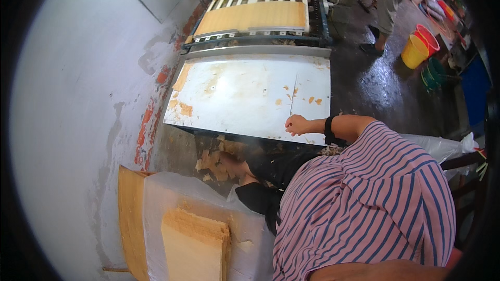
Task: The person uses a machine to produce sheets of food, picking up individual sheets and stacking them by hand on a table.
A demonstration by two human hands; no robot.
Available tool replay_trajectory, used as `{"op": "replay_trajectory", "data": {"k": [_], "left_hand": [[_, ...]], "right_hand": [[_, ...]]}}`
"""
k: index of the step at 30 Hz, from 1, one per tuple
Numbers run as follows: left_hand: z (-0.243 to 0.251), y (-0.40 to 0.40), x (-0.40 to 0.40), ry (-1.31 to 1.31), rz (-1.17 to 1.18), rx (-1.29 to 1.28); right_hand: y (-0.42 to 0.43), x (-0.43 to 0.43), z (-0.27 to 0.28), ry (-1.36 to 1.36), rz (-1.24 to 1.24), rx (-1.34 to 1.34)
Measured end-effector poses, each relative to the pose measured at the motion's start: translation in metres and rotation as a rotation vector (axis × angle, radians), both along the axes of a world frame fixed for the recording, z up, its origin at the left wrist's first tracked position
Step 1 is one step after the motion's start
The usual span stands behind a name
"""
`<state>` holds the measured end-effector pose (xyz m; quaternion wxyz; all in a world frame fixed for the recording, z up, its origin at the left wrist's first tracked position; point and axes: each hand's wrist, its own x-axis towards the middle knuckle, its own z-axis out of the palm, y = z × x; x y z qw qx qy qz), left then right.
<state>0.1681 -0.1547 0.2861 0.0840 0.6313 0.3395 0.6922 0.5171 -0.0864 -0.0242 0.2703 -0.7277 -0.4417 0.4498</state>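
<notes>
My right hand [298, 125] is over the near right part of a white metal-topped table [242, 89], its fingers curled in with nothing visible in them. A black band [329, 128] circles that wrist. Beyond the hand, a thin dark line runs along the tabletop, among several brown flakes [311, 100]. My left hand is out of view; only part of that arm shows at the bottom edge. Beside my knees lies a stack of thin beige sheets [193, 242] with ragged browned edges, resting on clear plastic film [250, 226].
Past the table stands a blue-framed machine [326, 19] with white slats and wide beige sheets [254, 17]. A wall [78, 86] borders the left. Another person's leg [386, 15] and several buckets, including a yellow one [415, 51], are on the wet floor. Scraps [216, 166] lie near my feet.
</notes>
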Motion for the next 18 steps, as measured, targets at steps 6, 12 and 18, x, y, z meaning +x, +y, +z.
{"op": "replay_trajectory", "data": {"k": [6,12,18], "left_hand": [[0.004,0.008,0.017,0.018,-0.039,-0.033],[0.009,0.014,0.029,0.016,-0.034,-0.061],[0.019,0.020,0.039,0.008,0.002,-0.063]], "right_hand": [[-0.012,0.004,-0.013,0.107,-0.086,-0.024],[-0.011,0.009,-0.022,0.138,-0.100,-0.022],[-0.009,0.021,-0.037,0.062,-0.044,0.062]]}}
